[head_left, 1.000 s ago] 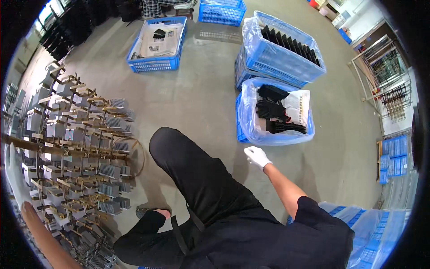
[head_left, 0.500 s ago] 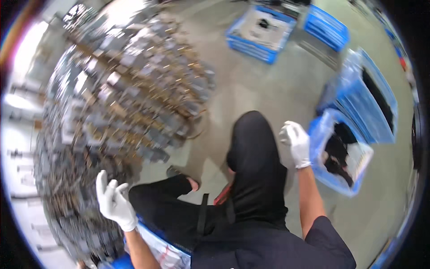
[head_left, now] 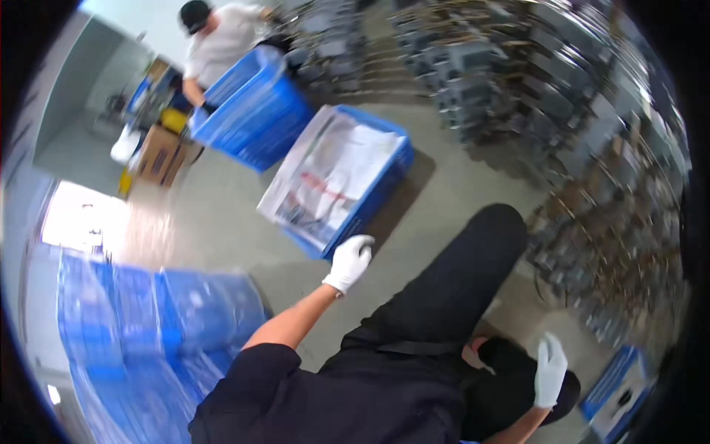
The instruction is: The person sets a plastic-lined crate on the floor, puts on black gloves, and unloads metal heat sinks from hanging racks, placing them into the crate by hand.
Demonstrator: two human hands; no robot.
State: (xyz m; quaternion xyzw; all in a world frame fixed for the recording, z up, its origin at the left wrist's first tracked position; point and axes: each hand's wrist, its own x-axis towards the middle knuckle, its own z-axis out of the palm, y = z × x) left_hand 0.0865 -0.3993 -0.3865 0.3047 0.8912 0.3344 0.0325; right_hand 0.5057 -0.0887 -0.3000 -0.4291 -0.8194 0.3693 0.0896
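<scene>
My left hand [head_left: 349,263], in a white glove, is by the near corner of a blue crate [head_left: 379,189] lined with pale paper sheets [head_left: 353,159]. Its fingers are loosely bent and nothing shows in them. Whether it touches the crate, I cannot tell. Some red marks and a clear wrapping show on the liner. My right hand [head_left: 549,370], also gloved in white, is held low beside my bent leg, with its fingers stretched out and nothing in it.
Dense rows of hanging grey metal parts [head_left: 510,81] fill the right. A person [head_left: 222,44] leans over a tall blue crate [head_left: 259,111] at the far left. Plastic-wrapped blue crates [head_left: 155,318] stand near left; a cardboard box [head_left: 159,155] lies beyond. Another blue crate [head_left: 614,385] is lower right.
My view has swung round to the left, so the hanging parts now sit at the right and the paper-lined crate has come into view. My left hand is now close to that crate.
</scene>
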